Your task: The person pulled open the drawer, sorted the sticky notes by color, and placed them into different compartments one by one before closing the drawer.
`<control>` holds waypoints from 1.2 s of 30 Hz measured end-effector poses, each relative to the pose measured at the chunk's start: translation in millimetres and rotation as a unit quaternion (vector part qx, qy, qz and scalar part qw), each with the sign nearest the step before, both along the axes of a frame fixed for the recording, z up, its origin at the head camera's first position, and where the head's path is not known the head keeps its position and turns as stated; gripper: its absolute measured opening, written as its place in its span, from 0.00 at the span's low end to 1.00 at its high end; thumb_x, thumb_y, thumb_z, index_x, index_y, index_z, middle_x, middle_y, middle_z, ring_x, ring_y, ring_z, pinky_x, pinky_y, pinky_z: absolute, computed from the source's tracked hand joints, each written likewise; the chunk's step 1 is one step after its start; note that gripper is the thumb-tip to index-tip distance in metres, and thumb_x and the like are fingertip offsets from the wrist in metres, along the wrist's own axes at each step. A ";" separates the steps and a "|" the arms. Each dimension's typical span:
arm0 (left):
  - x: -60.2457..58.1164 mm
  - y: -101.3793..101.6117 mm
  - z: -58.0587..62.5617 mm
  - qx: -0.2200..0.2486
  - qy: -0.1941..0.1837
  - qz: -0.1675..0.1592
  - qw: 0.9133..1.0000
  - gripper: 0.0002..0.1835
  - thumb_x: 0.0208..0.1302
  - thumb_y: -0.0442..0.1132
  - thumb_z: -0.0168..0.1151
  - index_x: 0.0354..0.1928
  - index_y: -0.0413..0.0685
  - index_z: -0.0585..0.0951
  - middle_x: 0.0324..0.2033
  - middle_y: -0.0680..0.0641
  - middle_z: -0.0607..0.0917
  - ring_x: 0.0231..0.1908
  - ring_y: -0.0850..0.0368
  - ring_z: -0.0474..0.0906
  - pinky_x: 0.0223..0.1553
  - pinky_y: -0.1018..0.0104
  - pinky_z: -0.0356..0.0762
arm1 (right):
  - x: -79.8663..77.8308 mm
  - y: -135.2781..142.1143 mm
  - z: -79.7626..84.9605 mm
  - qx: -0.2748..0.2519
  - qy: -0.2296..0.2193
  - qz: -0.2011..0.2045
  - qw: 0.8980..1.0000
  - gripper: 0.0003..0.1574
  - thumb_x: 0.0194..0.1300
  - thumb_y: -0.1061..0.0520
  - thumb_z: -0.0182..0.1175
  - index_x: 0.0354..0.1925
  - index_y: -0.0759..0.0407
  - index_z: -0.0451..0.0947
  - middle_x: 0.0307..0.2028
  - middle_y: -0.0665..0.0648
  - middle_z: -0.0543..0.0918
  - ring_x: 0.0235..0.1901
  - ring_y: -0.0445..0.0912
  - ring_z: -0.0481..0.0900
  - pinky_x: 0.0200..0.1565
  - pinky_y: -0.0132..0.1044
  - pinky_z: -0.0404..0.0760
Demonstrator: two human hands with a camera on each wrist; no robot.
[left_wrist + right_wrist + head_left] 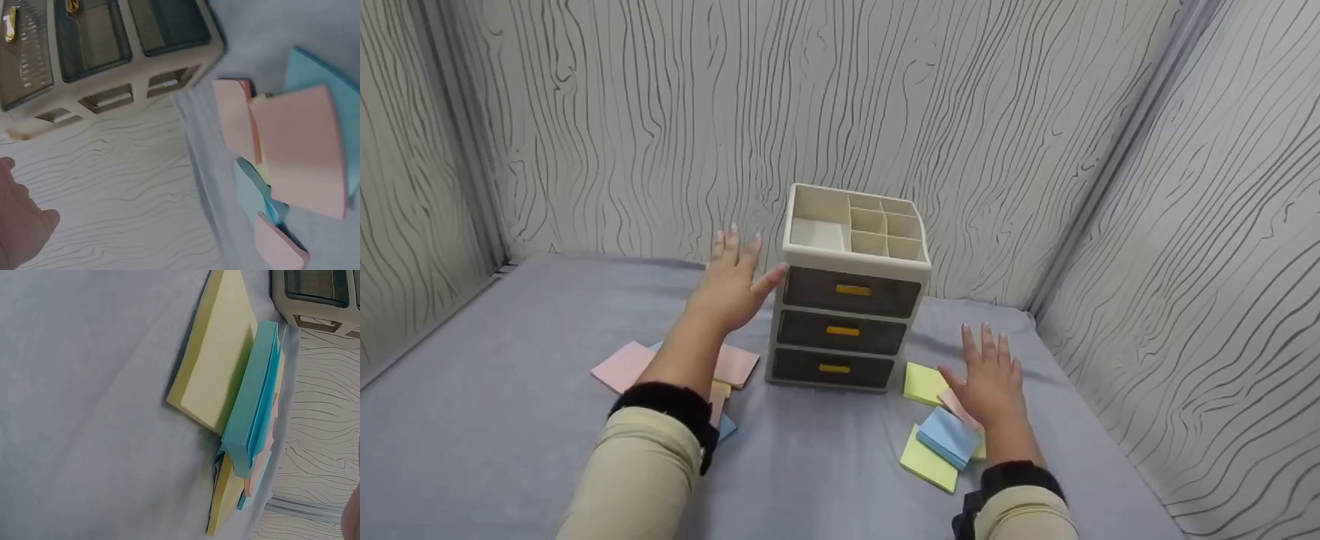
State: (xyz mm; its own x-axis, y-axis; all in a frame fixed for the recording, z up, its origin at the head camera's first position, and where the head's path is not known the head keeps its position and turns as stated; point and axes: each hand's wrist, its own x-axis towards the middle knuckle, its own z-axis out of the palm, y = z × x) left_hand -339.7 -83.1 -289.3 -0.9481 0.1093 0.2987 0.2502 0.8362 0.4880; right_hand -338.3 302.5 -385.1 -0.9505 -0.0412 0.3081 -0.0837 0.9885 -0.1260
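A small desktop drawer organizer (840,259) stands in the middle of the table, its three dark drawers with yellow handles all closed. To its left my left hand (727,292) is raised with fingers spread, the thumb tip overlapping the organizer's upper left edge in the head view. Below that arm lie sticky note pads in pink (301,146), blue (329,101) and yellow. My right hand (990,379) hovers with straight, spread fingers over another loose pile. That pile holds a blue pad (949,436), yellow pads (928,459) and a pink one, partly covered by the hand.
The organizer's top has a large tray section (819,234) and several small compartments (886,229), with nothing in them. A grey cloth (810,465) covers the table. Wood-grain patterned panels (720,112) rise behind and at both sides.
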 end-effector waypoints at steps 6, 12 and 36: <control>-5.4 18.4 11.8 0.047 -0.009 -0.002 0.999 0.48 0.58 0.74 0.25 0.71 0.49 0.39 0.69 0.41 0.33 0.68 0.45 0.23 0.64 0.44 0.37 | 0.3 0.1 0.9 0.003 -0.008 -0.001 1.000 0.50 0.63 0.34 0.48 0.71 0.50 0.37 0.70 0.64 0.36 0.67 0.63 0.32 0.61 0.64 0.36; -12.5 33.0 23.5 0.105 -0.023 -0.003 0.994 0.47 0.62 0.70 0.27 0.70 0.41 0.37 0.69 0.38 0.34 0.67 0.42 0.25 0.65 0.47 0.33 | -1.3 0.0 1.0 0.007 -0.002 0.005 1.000 0.50 0.63 0.34 0.48 0.71 0.51 0.38 0.70 0.64 0.37 0.67 0.63 0.34 0.61 0.64 0.38; -26.3 46.9 22.3 0.331 -0.141 0.010 0.933 0.30 0.68 0.58 0.38 0.66 0.50 0.59 0.64 0.44 0.64 0.64 0.45 0.58 0.62 0.46 0.54 | -2.5 0.0 -0.2 0.007 -0.009 0.010 1.000 0.51 0.62 0.35 0.51 0.71 0.48 0.38 0.70 0.62 0.36 0.68 0.62 0.32 0.61 0.64 0.38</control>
